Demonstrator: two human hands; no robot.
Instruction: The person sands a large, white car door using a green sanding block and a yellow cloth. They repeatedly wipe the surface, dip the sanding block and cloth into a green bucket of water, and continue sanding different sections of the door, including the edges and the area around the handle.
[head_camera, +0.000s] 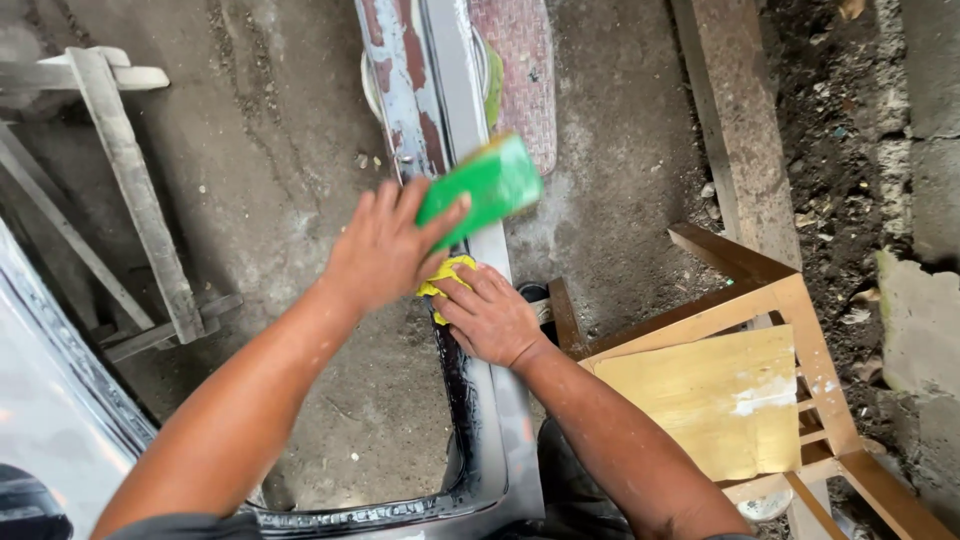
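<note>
Left hand (385, 250) lifts green block (482, 186); right hand (492, 317) presses yellow cloth (444, 275).

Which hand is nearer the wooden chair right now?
Right. The right hand presses a yellow cloth on the metal panel, just beside the wooden chair; the left hand, gripping a green block, is farther off.

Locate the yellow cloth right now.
Head view, centre: the yellow cloth lies on the long metal panel, pressed under the right hand, just below the left hand.
</note>
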